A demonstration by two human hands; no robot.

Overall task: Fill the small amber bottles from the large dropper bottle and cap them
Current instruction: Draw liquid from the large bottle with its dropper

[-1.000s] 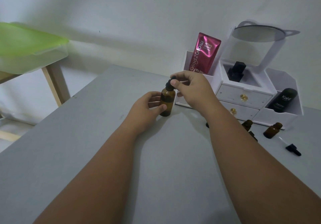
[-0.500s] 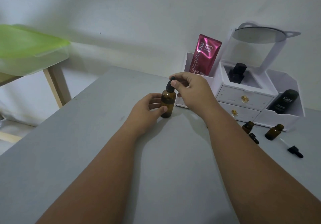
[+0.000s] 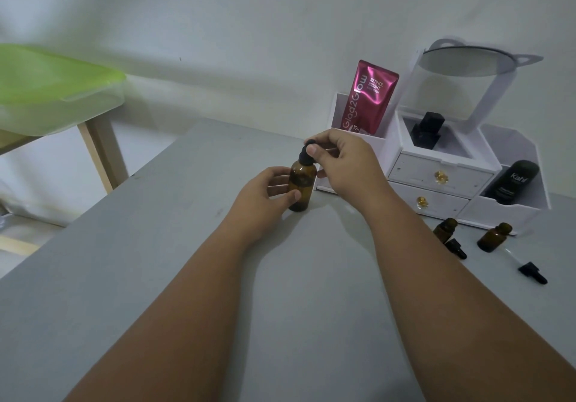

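The large amber dropper bottle (image 3: 300,183) stands upright on the grey table (image 3: 156,261), mid-scene. My left hand (image 3: 265,192) grips its body from the left. My right hand (image 3: 339,161) pinches the black dropper cap (image 3: 307,153) on its neck. Two small amber bottles (image 3: 445,229) (image 3: 494,237) stand uncapped at the right, the nearer one partly hidden by my right forearm. Beside them lie two black dropper caps (image 3: 456,248) (image 3: 533,272), the second with its glass pipette showing.
A white drawer organiser (image 3: 436,177) with a mirror stands at the back right. It holds a pink pouch (image 3: 369,96), a black bottle (image 3: 427,130) and a black tube (image 3: 514,182). A green-lidded box (image 3: 53,90) sits on a wooden stand at left.
Both hands stay on the large bottle. My right fingers have shifted slightly around the dropper cap. The view has drifted a little.
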